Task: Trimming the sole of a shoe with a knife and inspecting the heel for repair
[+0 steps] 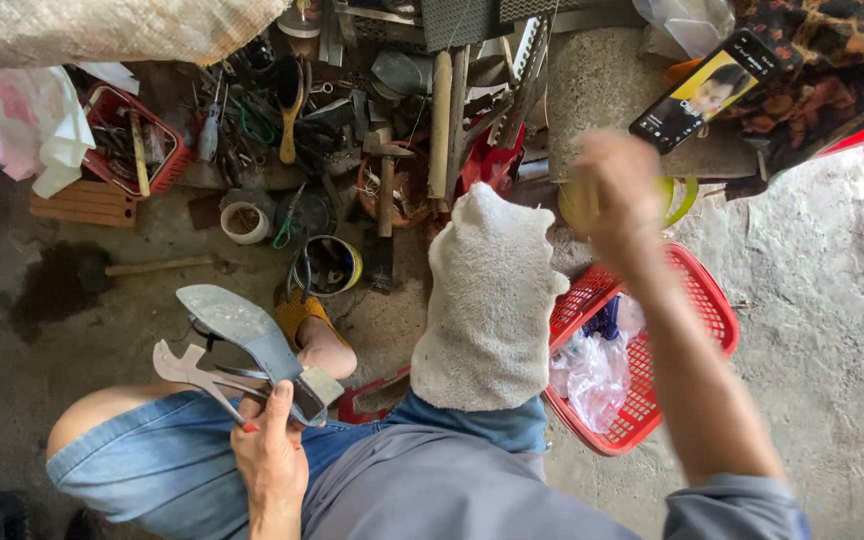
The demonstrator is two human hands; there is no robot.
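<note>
— Grey sole up: the left hand (270,455) is clamped on a high-heeled sandal (242,350), fingers wrapped round the heel block, thumb on top, the shoe tipped over the denim-clad left knee.

— And the right hand (615,185)?

— Blurred, raised well beyond the knee; whether it's closed or spread, I cannot tell. Just behind it sits a yellow-green round container (677,195).

— What's between the two hands?

— A pale terry towel (490,300) draped over the right knee. Under the right forearm, a red plastic basket (717,310) with clear bags inside.

— Further out?

— Beyond the sandal, a hammer (102,268) on the concrete floor, then a heap of tools. Past the right hand, a smartphone (707,90) with its screen lit.
</note>
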